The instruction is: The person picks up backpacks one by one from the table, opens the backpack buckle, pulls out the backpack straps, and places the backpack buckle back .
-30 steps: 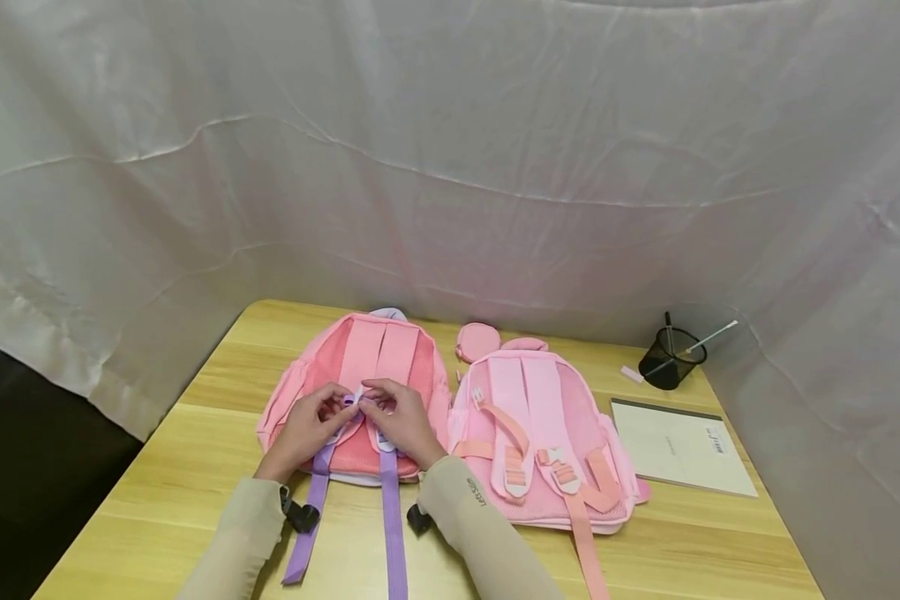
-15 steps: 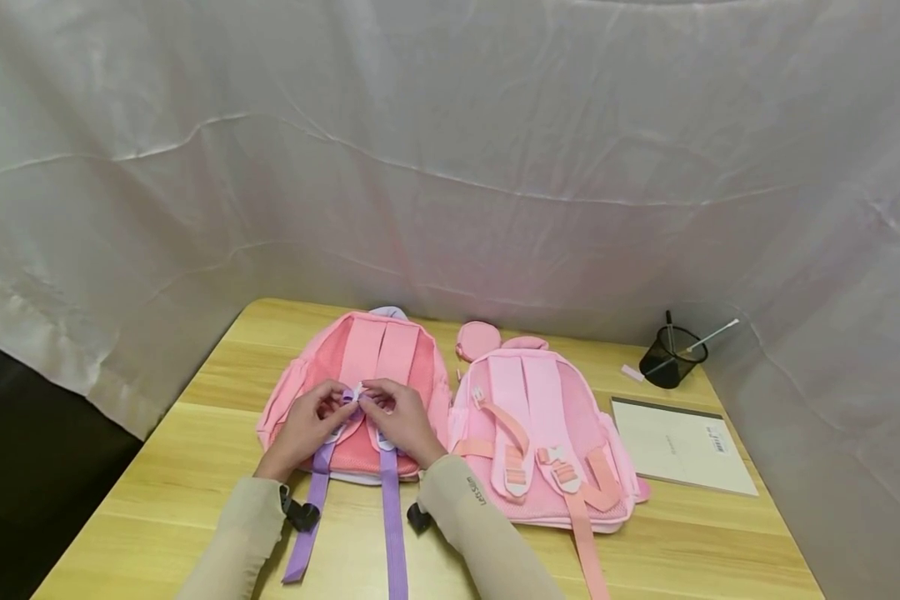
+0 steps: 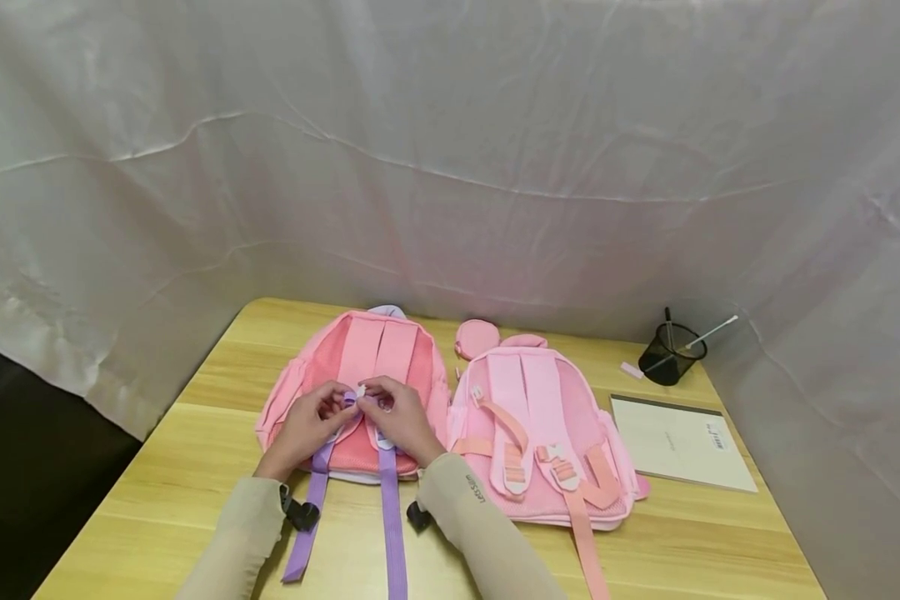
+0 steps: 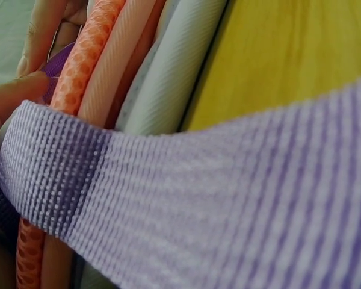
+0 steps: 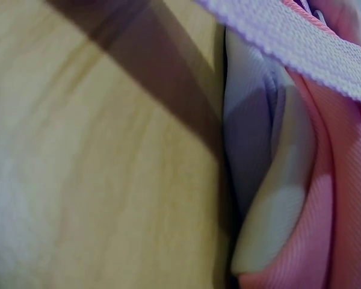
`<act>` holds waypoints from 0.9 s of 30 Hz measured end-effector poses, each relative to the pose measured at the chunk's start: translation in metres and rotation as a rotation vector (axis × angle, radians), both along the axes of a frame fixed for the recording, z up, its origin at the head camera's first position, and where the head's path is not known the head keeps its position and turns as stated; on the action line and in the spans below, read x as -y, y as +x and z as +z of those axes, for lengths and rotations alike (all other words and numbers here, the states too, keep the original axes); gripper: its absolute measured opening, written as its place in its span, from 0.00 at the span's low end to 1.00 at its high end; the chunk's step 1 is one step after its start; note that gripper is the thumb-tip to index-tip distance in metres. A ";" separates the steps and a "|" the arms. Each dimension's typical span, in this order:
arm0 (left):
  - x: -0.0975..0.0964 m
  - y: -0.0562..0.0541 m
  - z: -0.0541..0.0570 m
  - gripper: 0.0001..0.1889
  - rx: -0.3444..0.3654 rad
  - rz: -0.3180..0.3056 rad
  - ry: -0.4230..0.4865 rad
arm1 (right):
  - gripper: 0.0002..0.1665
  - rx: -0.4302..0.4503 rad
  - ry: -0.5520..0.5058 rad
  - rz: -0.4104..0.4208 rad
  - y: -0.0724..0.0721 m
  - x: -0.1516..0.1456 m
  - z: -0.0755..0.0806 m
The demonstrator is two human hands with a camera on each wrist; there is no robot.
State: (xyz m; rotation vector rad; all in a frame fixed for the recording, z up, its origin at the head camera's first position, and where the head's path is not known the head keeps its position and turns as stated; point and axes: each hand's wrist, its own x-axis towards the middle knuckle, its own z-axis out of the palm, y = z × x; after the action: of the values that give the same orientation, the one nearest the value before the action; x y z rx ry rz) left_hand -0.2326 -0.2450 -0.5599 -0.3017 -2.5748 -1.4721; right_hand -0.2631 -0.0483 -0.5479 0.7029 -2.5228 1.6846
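A coral-pink backpack (image 3: 356,350) lies with its shoulder straps up in the head view. Over its lower middle, my left hand (image 3: 303,427) pinches a short piece of purple webbing (image 3: 350,397) between thumb and fingers. My right hand (image 3: 405,421) pinches a small white plastic buckle (image 3: 361,391) at the webbing's end, fingertips almost meeting the left ones. How the webbing runs through the buckle is too small to tell. Two long purple straps (image 3: 392,525) hang from the backpack toward me. Purple webbing (image 4: 198,174) crosses close in front of the left wrist camera, hiding most of that hand.
Right beside it lies a light-pink backpack (image 3: 543,400) with orange straps and white buckles. A round pink pouch (image 3: 477,339) sits behind. Farther right are a notebook (image 3: 682,442), a black mesh pen cup (image 3: 669,358) and a small pink block (image 3: 632,370). Grey curtains (image 3: 450,167) surround the wooden table.
The white buckle has shifted and turned slightly between my fingertips, looking more compact now than one second ago. Both hands stay nearly in place; the backpacks have not moved.
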 end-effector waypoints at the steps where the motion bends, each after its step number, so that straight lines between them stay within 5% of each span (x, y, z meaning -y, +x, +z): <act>1: 0.000 0.000 0.000 0.13 0.008 0.003 0.003 | 0.16 -0.002 -0.006 -0.007 0.000 0.000 0.000; 6: -0.003 0.000 0.002 0.09 0.021 0.018 0.003 | 0.13 0.010 -0.035 -0.031 -0.003 0.000 -0.001; 18: -0.011 -0.004 0.002 0.04 -0.093 -0.010 -0.077 | 0.10 0.019 -0.042 -0.050 -0.006 -0.003 -0.001; 27: -0.004 -0.001 0.001 0.05 -0.073 -0.021 -0.108 | 0.09 0.054 -0.194 -0.049 0.000 0.002 0.000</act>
State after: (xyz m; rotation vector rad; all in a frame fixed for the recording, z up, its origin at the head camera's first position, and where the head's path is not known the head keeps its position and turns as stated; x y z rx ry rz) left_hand -0.2336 -0.2411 -0.5591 -0.3903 -2.6051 -1.3061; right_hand -0.2629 -0.0506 -0.5475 0.5838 -2.3452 1.9215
